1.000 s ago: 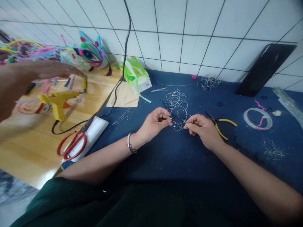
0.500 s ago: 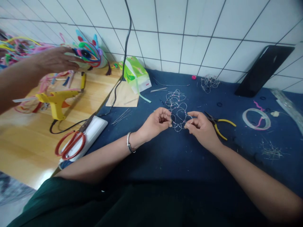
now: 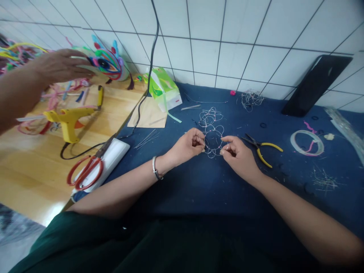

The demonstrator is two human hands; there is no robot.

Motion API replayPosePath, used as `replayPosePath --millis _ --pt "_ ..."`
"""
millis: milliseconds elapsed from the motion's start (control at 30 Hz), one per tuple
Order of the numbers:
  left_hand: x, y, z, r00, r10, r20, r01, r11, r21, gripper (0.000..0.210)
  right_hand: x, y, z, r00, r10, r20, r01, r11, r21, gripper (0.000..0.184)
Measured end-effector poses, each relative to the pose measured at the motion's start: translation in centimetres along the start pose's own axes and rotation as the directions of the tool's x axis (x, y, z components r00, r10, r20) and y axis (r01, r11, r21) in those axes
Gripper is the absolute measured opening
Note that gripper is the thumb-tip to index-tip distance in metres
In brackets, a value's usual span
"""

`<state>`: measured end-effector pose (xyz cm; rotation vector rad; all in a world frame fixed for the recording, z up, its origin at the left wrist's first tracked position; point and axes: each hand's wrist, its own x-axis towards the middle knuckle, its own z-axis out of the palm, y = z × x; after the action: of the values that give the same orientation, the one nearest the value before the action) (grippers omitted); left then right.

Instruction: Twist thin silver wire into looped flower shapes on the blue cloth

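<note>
Between my hands is a thin wire ring with looped wire petals, dotted with small pink spots. My left hand pinches its left side with thumb and fingertips. On the opposite side, my right hand closes its thumb and fingers on the wire loops. Just beyond it lies a second looped wire piece on the dark blue cloth. Pliers with yellow handles rest open-handled to the right of my right hand.
A co-worker's hand touches a colourful decorated object at left. Nearby are a yellow glue gun, red-handled scissors and a white power strip. A black phone leans on the tiles; a clear spool lies right.
My right hand has shifted slightly left, closer to my left hand, and the wire ring has turned a little. The co-worker's hand has moved slightly up.
</note>
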<state>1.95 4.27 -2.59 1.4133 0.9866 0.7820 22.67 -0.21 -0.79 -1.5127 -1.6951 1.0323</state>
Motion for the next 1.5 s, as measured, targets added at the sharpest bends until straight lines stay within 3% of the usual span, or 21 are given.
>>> replayPosePath --millis 233,400,600,833,1100,1333,1500 --pt "-0.3 -0.3 0.8 0.998 0.015 -0.053 -0.017 0.999 -0.042 0.043 0.0 -0.2 0.2 0.998 0.02 -0.058 -0.019 1.0 0.014 0.032" --pt "-0.4 -0.3 0.9 0.995 0.008 -0.097 -0.015 0.998 -0.068 0.037 0.0 -0.1 0.2 0.999 0.017 -0.051 -0.013 0.997 0.071 0.031" --pt "-0.6 0.4 1.2 0.986 0.08 -0.146 -0.093 0.992 -0.09 0.021 -0.1 -0.3 0.1 0.999 0.02 -0.038 -0.015 0.991 0.131 0.027" --pt "-0.5 0.6 1.2 0.982 0.084 -0.171 -0.107 0.985 -0.133 0.018 -0.2 -0.7 0.3 0.996 0.049 -0.078 -0.034 0.983 0.179 0.024" --pt "-0.3 0.3 0.9 0.993 0.067 -0.102 -0.084 0.98 -0.178 0.019 0.2 -0.2 0.2 0.995 0.057 -0.079 -0.04 0.978 0.206 0.028" --pt "-0.4 0.3 0.7 0.996 0.046 -0.072 -0.057 0.986 -0.16 0.018 0.7 1.0 -0.5 0.998 0.005 -0.066 0.01 0.976 0.22 0.05" --pt "-0.3 0.6 0.1 1.0 0.026 -0.007 -0.027 0.982 -0.186 0.018 0.9 1.2 -1.2 0.999 -0.024 -0.035 0.029 0.986 0.165 0.039"
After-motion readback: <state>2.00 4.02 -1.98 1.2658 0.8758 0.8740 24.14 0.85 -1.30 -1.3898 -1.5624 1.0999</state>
